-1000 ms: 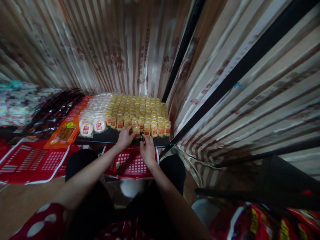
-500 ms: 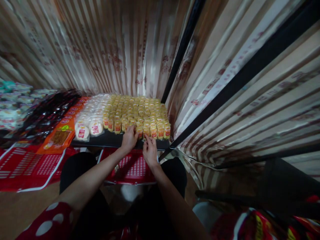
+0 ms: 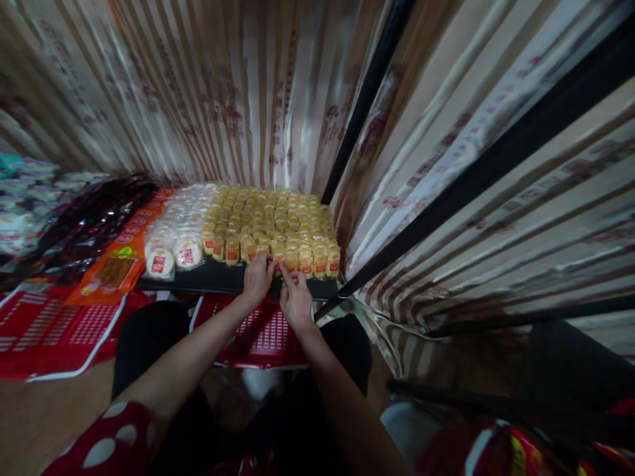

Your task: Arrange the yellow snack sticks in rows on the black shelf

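Small yellow wrapped snack cakes (image 3: pixel 278 215) stand in tight rows on a black shelf (image 3: pixel 218 276), their red-and-white labels facing me along the front. My left hand (image 3: pixel 258 279) is closed, fingers bent around a snack cake in the front row; its fingertips partly hide the pack. Close beside it, my right hand (image 3: pixel 296 299) reaches to the same spot. Its index finger is stretched out and touches the front row near the left fingertips, while the other fingers are loosely bent. White round wrapped cakes (image 3: pixel 189 253) stand left of the yellow ones.
An orange snack packet (image 3: pixel 115 271) and dark shiny packets (image 3: pixel 94 218) lie farther left. Red baskets (image 3: pixel 268 337) (image 3: pixel 59 330) sit below the shelf edge. A black pole (image 3: pixel 364 106) and striped curtain (image 3: pixel 258 99) border the shelf.
My right index finger has stretched forward and left, toward my left fingertips. My left hand stays at the same front pack. The view has shifted slightly.
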The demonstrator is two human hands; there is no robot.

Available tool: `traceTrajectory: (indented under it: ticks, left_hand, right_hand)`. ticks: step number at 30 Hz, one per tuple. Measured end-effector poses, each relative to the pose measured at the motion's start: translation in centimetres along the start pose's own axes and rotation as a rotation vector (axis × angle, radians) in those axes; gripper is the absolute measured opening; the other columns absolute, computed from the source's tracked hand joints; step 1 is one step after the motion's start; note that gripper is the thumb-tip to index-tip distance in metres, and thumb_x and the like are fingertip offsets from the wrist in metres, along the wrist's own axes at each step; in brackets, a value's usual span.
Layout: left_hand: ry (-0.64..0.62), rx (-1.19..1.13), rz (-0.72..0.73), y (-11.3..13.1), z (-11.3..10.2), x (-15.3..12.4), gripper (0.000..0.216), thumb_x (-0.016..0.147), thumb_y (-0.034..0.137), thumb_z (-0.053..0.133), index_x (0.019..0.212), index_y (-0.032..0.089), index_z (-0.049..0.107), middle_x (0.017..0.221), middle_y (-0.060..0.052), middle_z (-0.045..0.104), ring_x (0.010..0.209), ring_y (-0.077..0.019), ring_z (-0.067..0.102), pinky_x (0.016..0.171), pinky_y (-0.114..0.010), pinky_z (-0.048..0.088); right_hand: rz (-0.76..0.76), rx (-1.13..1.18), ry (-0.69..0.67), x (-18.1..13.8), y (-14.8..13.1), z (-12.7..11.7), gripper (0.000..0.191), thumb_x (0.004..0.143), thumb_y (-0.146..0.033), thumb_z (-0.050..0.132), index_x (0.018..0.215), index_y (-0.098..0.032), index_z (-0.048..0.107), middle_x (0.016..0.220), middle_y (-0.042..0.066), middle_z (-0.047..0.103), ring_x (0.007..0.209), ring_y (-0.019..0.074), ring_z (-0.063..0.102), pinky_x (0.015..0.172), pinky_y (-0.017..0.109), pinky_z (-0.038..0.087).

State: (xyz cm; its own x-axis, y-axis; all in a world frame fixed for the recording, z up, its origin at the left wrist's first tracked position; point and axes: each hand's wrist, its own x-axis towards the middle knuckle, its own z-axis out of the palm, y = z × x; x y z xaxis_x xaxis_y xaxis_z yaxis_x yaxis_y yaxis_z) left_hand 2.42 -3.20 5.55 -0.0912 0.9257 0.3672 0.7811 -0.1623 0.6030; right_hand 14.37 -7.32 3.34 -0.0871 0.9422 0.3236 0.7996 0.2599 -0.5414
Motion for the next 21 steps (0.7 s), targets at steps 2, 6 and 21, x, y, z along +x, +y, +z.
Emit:
traceTrajectory:
  ticks: [2, 6, 21]
  left_hand:
    - [0.009, 0.002, 0.034, -0.2, 0.0, 0.0, 0.009, 0.086, 0.023, 0.05, 0.086, 0.015, 0.055, 0.082, -0.005, 0.06, 0.076, -0.0162, 0.057, 0.072, -0.027, 0.046]
    - [0.017, 0.008, 0.11, -0.7, -0.6, -1.4, 0.013, 0.087, 0.024, 0.049, 0.094, 0.016, 0.056, 0.09, -0.006, 0.059, 0.083, -0.0159, 0.058, 0.074, -0.026, 0.048]
    - [0.163, -0.014, 0.155, -3.9, 0.2, -1.9, 0.03, 0.085, 0.013, 0.047, 0.115, 0.016, 0.046, 0.106, -0.01, 0.053, 0.103, -0.0203, 0.053, 0.087, -0.033, 0.048]
  right_hand:
    - [0.004, -0.048, -0.015, 0.2, -0.1, 0.0, 0.053, 0.083, -0.011, 0.039, 0.133, -0.027, 0.044, 0.098, 0.007, 0.048, 0.082, 0.015, 0.052, 0.073, 0.026, 0.048]
    - [0.003, -0.092, -0.016, 0.3, -0.3, 0.1, 0.052, 0.083, -0.012, 0.039, 0.133, -0.026, 0.043, 0.097, 0.007, 0.047, 0.083, 0.0161, 0.051, 0.075, 0.027, 0.047]
    - [-0.005, -0.139, 0.04, 0.1, -0.3, 0.7, 0.051, 0.083, -0.015, 0.039, 0.133, -0.026, 0.044, 0.094, 0.007, 0.048, 0.082, 0.0165, 0.05, 0.072, 0.026, 0.046]
